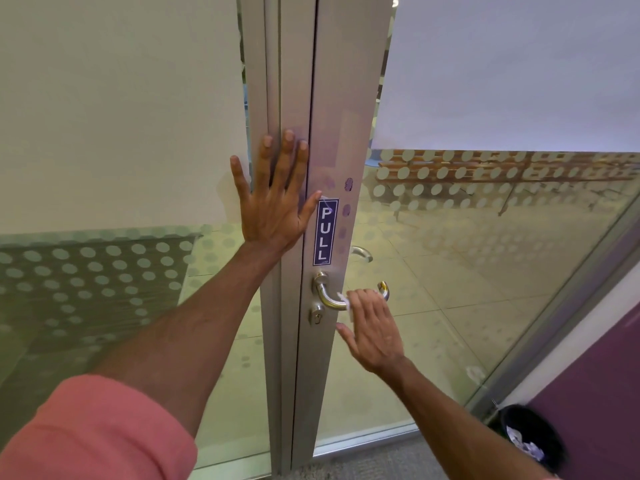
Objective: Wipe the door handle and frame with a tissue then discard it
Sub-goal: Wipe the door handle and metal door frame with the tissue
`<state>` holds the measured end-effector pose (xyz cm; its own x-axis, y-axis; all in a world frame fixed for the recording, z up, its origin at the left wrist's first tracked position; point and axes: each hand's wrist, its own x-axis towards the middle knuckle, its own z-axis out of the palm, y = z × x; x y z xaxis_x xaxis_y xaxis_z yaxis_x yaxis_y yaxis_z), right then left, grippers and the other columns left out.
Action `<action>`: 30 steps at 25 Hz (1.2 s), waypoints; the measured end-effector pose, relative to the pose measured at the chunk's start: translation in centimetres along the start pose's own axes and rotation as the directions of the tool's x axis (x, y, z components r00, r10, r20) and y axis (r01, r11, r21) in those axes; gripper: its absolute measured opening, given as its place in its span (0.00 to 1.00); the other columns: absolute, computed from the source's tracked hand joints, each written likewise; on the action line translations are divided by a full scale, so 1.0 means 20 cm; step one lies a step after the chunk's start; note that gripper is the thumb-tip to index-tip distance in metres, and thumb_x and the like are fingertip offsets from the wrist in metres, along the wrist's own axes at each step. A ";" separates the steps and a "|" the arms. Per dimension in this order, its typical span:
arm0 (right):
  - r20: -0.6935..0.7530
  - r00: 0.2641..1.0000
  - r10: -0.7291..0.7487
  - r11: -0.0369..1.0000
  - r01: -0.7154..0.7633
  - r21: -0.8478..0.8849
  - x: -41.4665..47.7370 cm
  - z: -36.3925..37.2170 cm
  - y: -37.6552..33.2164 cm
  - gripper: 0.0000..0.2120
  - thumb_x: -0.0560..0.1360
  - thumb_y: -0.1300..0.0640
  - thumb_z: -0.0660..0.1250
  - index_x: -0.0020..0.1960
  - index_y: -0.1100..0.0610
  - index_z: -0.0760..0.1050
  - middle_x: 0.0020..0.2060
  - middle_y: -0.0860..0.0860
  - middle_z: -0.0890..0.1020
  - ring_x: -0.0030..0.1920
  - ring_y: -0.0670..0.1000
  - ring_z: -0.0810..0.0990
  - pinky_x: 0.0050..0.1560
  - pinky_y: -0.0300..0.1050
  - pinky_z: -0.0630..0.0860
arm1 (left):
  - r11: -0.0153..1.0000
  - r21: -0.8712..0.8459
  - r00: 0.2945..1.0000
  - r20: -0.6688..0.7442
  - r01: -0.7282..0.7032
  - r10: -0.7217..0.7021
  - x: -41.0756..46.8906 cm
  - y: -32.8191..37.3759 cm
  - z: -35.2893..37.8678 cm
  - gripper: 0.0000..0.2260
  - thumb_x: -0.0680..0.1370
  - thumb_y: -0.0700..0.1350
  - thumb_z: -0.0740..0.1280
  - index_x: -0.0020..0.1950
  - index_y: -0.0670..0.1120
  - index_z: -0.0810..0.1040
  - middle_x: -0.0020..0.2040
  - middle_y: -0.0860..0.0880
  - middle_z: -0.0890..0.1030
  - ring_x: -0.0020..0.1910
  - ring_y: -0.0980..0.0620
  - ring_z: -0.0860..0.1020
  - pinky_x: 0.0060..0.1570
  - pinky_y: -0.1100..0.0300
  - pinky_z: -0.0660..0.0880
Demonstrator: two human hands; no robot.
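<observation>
A silver lever door handle sits on the grey metal door frame, below a blue PULL sticker. My right hand presses a white tissue onto the handle's bar; only a small edge of the tissue shows beside my fingers. My left hand lies flat with spread fingers against the fixed frame post, just left of the sticker, holding nothing. Purple smudges mark the frame to the right of the sticker.
A black waste bin with crumpled white paper inside stands on the floor at the lower right, by a purple wall. Glass panels with frosted dots flank the frame on both sides. A second handle shows through the glass.
</observation>
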<state>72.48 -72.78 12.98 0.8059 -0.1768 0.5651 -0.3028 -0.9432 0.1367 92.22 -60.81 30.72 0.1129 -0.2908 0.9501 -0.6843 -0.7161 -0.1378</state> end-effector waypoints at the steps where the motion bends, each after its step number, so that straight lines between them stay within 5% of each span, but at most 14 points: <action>1: -0.008 1.000 -0.015 1.000 0.015 0.014 0.00 -0.01 0.09 0.29 0.80 0.39 0.47 0.67 0.61 0.65 0.59 0.57 0.72 0.61 0.57 0.70 0.75 0.52 0.55 | 1.000 0.007 1.000 0.002 0.000 0.000 0.00 0.00 0.00 0.33 0.81 0.66 0.47 0.80 0.48 0.50 0.79 0.46 0.58 0.77 0.43 0.54 0.70 0.34 0.44; 4: 0.007 0.997 -0.078 0.989 0.076 0.128 0.01 0.00 0.24 0.24 0.80 0.39 0.49 0.61 0.58 0.66 0.56 0.55 0.73 0.59 0.56 0.71 0.76 0.49 0.53 | 1.000 0.026 1.000 -0.003 -0.008 0.008 0.00 0.01 -0.01 0.33 0.81 0.66 0.47 0.80 0.47 0.52 0.79 0.46 0.60 0.77 0.43 0.54 0.70 0.34 0.44; 8: -0.107 0.989 0.105 0.936 -0.062 0.347 0.00 0.05 0.12 0.23 0.80 0.40 0.51 0.58 0.59 0.67 0.55 0.55 0.72 0.59 0.54 0.69 0.75 0.52 0.56 | 0.999 0.036 1.000 -0.013 0.000 0.001 0.01 0.01 -0.01 0.33 0.81 0.66 0.49 0.80 0.47 0.53 0.79 0.45 0.61 0.76 0.43 0.54 0.70 0.35 0.44; 11: -0.095 0.994 0.060 0.913 -0.016 0.407 -0.01 0.05 0.16 0.22 0.80 0.40 0.50 0.58 0.57 0.67 0.55 0.55 0.72 0.59 0.53 0.69 0.73 0.49 0.59 | 0.999 0.044 1.000 -0.017 -0.005 0.006 0.00 0.01 -0.01 0.34 0.81 0.66 0.50 0.80 0.47 0.53 0.79 0.45 0.60 0.77 0.42 0.54 0.70 0.35 0.43; 16: -0.054 0.997 0.048 0.876 -0.016 0.483 0.04 0.00 0.24 0.22 0.80 0.40 0.52 0.53 0.59 0.71 0.52 0.54 0.73 0.54 0.53 0.71 0.61 0.50 0.70 | 0.998 0.060 1.000 -0.015 -0.009 0.010 0.01 0.01 -0.02 0.33 0.81 0.66 0.50 0.80 0.47 0.53 0.79 0.45 0.60 0.77 0.42 0.53 0.70 0.37 0.39; 23: -0.049 0.973 0.226 0.949 -0.209 0.235 0.01 0.00 -0.13 0.30 0.79 0.36 0.46 0.60 0.60 0.69 0.56 0.57 0.74 0.60 0.57 0.68 0.72 0.55 0.58 | 0.999 0.047 1.000 -0.009 0.003 -0.003 0.01 0.01 -0.02 0.33 0.82 0.66 0.49 0.80 0.47 0.53 0.79 0.45 0.59 0.77 0.42 0.52 0.70 0.37 0.39; 30: 0.047 0.938 0.344 0.934 -0.347 0.081 0.15 0.00 -0.47 0.34 0.77 0.40 0.59 0.72 0.64 0.64 0.62 0.59 0.74 0.63 0.59 0.73 0.70 0.56 0.66 | 1.000 0.022 1.000 -0.001 0.012 -0.012 0.01 0.01 -0.03 0.33 0.81 0.67 0.48 0.80 0.47 0.54 0.79 0.46 0.60 0.77 0.42 0.57 0.71 0.38 0.39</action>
<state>77.77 -64.49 13.31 0.6758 -0.5035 0.5384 -0.5213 -0.8428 -0.1338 91.68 -60.66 31.00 0.1206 -0.2813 0.9520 -0.6670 -0.7332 -0.1321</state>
